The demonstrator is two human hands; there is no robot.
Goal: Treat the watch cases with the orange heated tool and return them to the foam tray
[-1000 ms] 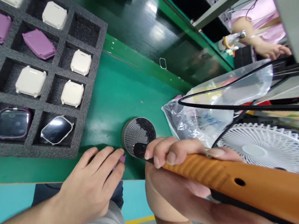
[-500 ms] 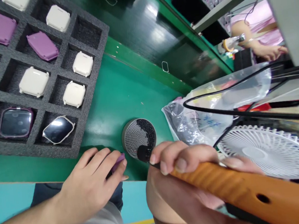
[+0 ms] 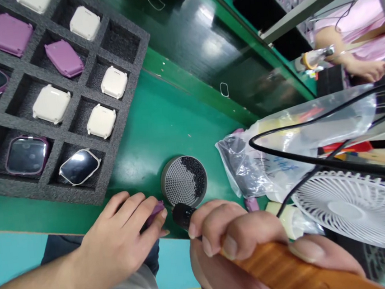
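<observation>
My left hand [image 3: 119,233] is closed around a purple watch case [image 3: 155,210] at the bench's near edge; most of the case is hidden under the fingers. In my right hand [image 3: 235,231] is an orange electric screwdriver [image 3: 275,268], gripped near its front. Its black tip end [image 3: 183,215] points left, toward the purple case, and overlaps the lower rim of a round dish [image 3: 179,182]. Small black screws [image 3: 197,176] are heaped along the dish's right side, beside a dimpled plate. Whether the bit touches the case I cannot tell.
A grey foam tray [image 3: 82,198] at the left holds white and purple watch cases and dark-screened watches. On the right are a clear plastic bag [image 3: 281,149], a black cable [image 3: 302,156] and a white fan [image 3: 352,211]. Another person's hand [image 3: 369,70] is at upper right.
The screwdriver's tip has moved from over the dish toward its lower rim, closer to the purple case. My left hand keeps its hold. The view has shifted slightly.
</observation>
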